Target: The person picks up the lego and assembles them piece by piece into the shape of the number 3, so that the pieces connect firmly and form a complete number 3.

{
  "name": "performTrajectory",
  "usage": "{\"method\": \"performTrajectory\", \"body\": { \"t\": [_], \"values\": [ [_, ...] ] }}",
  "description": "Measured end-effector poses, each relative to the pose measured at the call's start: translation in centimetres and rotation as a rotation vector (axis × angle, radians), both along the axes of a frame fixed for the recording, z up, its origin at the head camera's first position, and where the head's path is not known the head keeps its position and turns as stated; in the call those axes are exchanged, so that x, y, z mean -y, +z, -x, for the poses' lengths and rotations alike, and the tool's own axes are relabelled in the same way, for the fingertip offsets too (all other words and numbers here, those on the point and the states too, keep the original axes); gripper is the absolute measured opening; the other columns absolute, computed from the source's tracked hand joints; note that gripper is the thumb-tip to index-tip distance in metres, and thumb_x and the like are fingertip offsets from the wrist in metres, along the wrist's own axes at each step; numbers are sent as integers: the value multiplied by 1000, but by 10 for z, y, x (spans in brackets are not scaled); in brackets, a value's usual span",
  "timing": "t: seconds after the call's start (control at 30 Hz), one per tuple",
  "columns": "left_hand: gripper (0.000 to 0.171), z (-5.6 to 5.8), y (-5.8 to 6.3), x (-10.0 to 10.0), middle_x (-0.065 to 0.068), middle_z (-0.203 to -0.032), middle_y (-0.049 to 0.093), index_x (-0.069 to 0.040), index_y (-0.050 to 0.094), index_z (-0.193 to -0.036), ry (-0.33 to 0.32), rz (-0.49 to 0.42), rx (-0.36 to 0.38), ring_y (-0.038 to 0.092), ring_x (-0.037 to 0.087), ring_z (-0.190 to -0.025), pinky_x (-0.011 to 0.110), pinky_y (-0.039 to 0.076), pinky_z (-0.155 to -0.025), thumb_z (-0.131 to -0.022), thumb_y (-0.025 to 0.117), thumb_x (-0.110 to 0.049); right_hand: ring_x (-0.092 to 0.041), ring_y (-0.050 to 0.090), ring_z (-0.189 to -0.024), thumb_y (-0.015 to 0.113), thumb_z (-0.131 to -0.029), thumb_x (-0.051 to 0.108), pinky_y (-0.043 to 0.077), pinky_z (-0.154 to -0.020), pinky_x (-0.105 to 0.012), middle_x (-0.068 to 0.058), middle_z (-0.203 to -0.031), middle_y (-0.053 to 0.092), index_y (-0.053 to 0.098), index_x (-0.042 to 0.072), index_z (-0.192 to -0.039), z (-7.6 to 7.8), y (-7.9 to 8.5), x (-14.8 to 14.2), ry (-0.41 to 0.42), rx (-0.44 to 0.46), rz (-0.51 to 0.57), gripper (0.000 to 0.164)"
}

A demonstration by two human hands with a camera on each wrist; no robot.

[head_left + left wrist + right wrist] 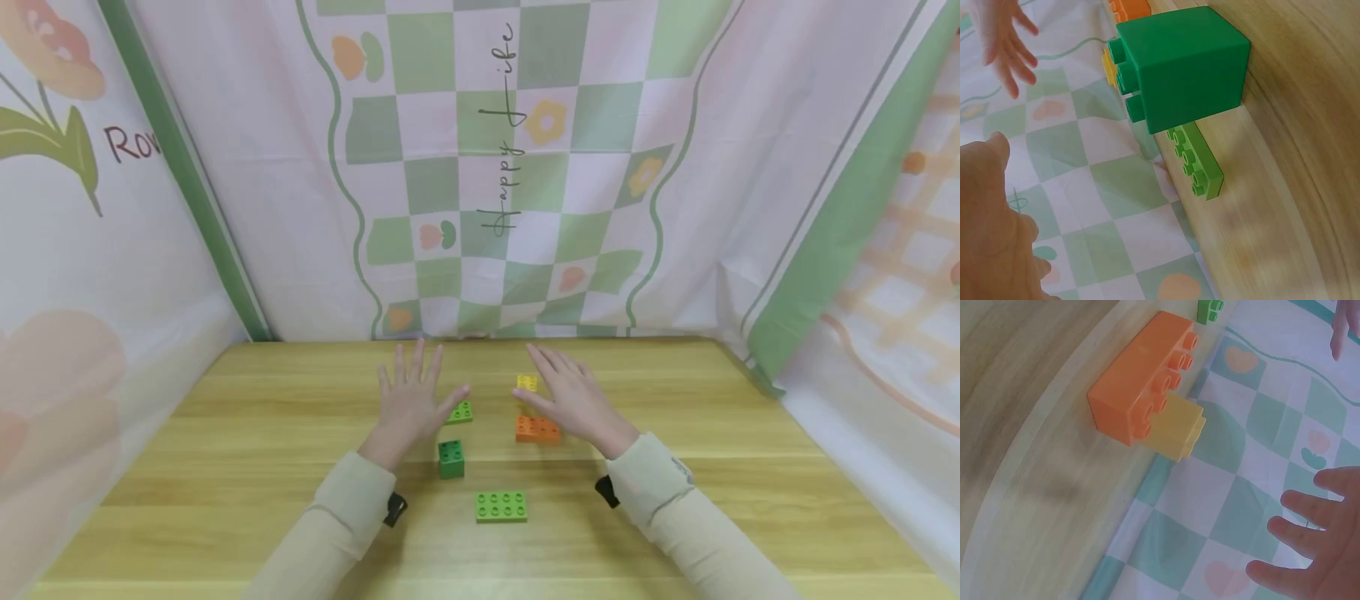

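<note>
- Fingers (417, 362) lie straight on left hand (411, 408) and right hand (579, 402); both are released, holding nothing.
- Pinching opposite sides, not the studs, should give a steady grip: dark green brick (451, 460) and half-hidden lime brick (462, 413) sit near the left hand, orange brick (536, 429) and yellow brick (527, 382) near the right, eight-stud lime brick (502, 507) nearest the person.
- Tabletop (225, 467) leaves sideways room; printed cloth (551, 50) backs its far edge.

A wood-grained table (247, 467) lies before a green-checked back cloth (487, 187) printed "Happy Life", with a flowered cloth (75, 250) at left and an orange-gridded cloth (896, 267) at right.
</note>
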State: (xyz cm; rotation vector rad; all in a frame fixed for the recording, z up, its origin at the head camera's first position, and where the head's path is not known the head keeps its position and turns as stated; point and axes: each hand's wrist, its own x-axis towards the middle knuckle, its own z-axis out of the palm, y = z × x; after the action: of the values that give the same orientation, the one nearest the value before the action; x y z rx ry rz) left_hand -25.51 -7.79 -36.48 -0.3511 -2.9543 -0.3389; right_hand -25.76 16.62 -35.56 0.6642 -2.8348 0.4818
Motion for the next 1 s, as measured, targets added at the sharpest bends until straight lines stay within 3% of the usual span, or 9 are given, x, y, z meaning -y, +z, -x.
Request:
{"method": "performTrajectory", "body": {
  "t": [0.27, 0.4, 0.6, 1.0],
  "values": [
    [80, -2, -2, 2, 9, -148, -13, -18, 2, -148, -15, -7, 13, -15, 37, -132, 57, -10, -101, -88, 21, -68, -40, 25, -130, 44, -89, 58, 16, -101, -61, -20, -144, 27, 19, 6, -146, -4, -2, -2, 20, -8, 5, 82],
    [80, -5, -2, 4, 10, -149, -11, -17, 2, -148, -48, -44, 16, -12, 38, -133, 57, -6, -102, -89, 24, -66, -41, 26, -129, 49, -90, 53, 17, -102, -60, -20, -144, 28, 20, 5, -145, -8, -2, -3, 38, -9, 23, 79],
    [78, -7, -3, 9, 11, -149, -10, -15, 2, -148, -109, -100, 23, -10, 39, -133, 57, -3, -103, -91, 28, -62, -39, 26, -130, 44, -89, 58, 17, -102, -58, -18, -145, 28, 22, 6, -145, -14, -2, -5, 64, -9, 38, 80],
    [78, -12, -10, 17, 14, -150, -6, -15, 0, -148, -171, -106, 31, -8, 39, -134, 55, 0, -105, -92, 33, -58, -37, 34, -125, 54, -86, 54, 29, -99, -54, -18, -141, 34, 26, 7, -144, -23, -5, -6, 103, 25, 111, 80]
  ]
}}
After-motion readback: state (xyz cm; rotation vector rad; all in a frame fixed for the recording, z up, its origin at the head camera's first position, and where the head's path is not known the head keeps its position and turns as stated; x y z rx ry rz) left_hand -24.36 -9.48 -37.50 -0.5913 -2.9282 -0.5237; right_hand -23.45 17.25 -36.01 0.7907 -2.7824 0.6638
